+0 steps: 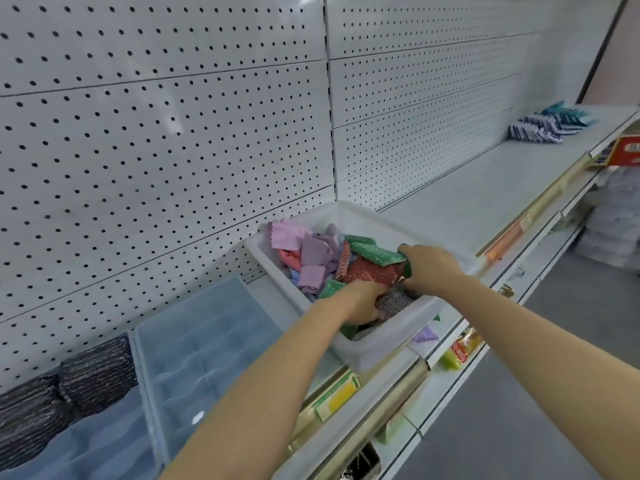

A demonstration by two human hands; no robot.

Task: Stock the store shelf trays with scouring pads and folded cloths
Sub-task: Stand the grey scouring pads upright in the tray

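Observation:
A white bin [360, 216] stands on the shelf, filled with pink and purple folded cloths [311, 252] at its back and green and red scouring pads [372, 268] at its front. My left hand [362, 303] is down in the bin's near corner, its fingers curled round a silver scouring pad [394, 299]. My right hand [429, 268] grips the edge of a green scouring pad [375, 252] over the bin's right side. To the left, a translucent blue divided tray [207, 344] stands with bare compartments. Further left, another tray [104, 445] holds dark grey scouring pads [93, 374].
White pegboard [156, 140] backs the shelf. Purple and blue packs [550, 124] lie far right on the shelf [467, 202]. Price labels [337, 396] run along the shelf's front edge. Lower shelves below hold packaged goods [459, 351], and grey floor lies to the right.

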